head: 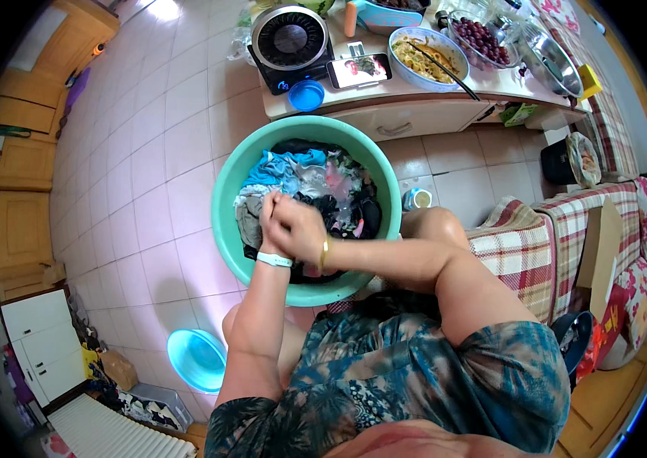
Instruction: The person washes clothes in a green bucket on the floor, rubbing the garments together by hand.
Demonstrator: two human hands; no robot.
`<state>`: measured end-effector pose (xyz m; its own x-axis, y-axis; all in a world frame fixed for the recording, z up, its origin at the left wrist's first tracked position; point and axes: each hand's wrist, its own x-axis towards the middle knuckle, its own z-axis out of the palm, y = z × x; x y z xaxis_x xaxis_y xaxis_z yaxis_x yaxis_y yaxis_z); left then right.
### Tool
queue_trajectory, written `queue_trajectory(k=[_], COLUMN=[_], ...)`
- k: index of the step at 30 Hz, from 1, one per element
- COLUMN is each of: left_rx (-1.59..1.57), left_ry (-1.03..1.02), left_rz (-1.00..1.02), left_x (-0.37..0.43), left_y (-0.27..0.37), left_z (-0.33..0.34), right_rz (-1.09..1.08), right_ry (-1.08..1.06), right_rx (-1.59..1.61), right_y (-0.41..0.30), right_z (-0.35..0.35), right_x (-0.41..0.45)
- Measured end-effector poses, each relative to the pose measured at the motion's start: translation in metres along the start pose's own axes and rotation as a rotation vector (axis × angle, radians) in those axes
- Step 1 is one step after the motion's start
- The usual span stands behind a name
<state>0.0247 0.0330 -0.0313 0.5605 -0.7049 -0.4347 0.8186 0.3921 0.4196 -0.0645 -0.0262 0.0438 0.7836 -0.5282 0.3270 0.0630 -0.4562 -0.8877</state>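
Observation:
A large green plastic basin (221,200) stands on the floor before me, filled with wet clothes. My left hand (269,220), with a white band at the wrist, is pressed against my right hand (305,226) over the basin's near left part. A gold bracelet (324,253) circles my right wrist. Both hands are partly blurred, and whatever may lie between the palms is hidden. Beyond them lie a bright blue garment (280,169), dark clothes (366,209) and a grey cloth (250,220). Some cloudy water shows among the clothes.
Behind the basin, a low cabinet (352,117) bears an induction cooker (289,40), a phone (360,71), a noodle bowl (426,77) and grapes (481,40). A blue basin (194,358) is at left, a plaid sofa (515,255) at right. A small tub (418,198) stands near my knee.

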Motion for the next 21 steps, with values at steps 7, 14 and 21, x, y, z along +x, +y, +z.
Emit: queue_trajectory(k=[7, 14, 21], left_rx=[0.352, -0.215, 1.159], left_ry=[0.433, -0.316, 0.197], left_rz=[0.186, 0.082, 0.294], left_x=[-0.037, 0.019, -0.036], left_y=[-0.034, -0.005, 0.037], left_z=[0.112, -0.051, 0.087], right_rz=[0.192, -0.087, 0.113], right_ry=[-0.022, -0.075, -0.133], right_rx=[-0.142, 0.040, -0.373], right_y=[0.062, -0.018, 0.043], right_z=[-0.022, -0.013, -0.042], right_x=[0.045, 0.002, 0.078])
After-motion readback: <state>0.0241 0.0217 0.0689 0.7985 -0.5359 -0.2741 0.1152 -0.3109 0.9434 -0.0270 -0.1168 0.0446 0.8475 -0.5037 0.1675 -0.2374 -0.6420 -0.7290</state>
